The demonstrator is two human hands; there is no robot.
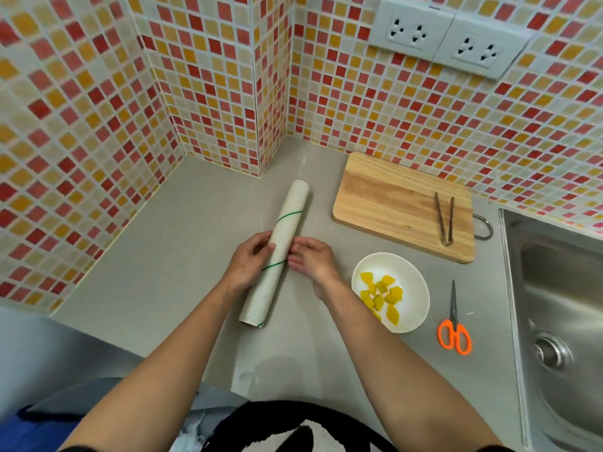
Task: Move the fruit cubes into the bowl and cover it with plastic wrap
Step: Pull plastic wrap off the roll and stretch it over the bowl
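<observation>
A white roll of plastic wrap (287,220) with thin green lines lies diagonally on the grey counter. My left hand (249,257) grips the roll from its left side, thumb on top. On the roll's right side my right hand (311,259) has its fingertips at the wrap's surface; whether they pinch the film's edge is unclear. A white bowl (412,282) sits to the right of my right wrist, holding several yellow fruit cubes (381,293).
A wooden cutting board (388,200) lies at the back right with metal tongs (444,218) on it. Orange-handled scissors (454,324) lie right of the bowl. A steel sink (561,308) fills the right edge. Tiled walls close the back and left.
</observation>
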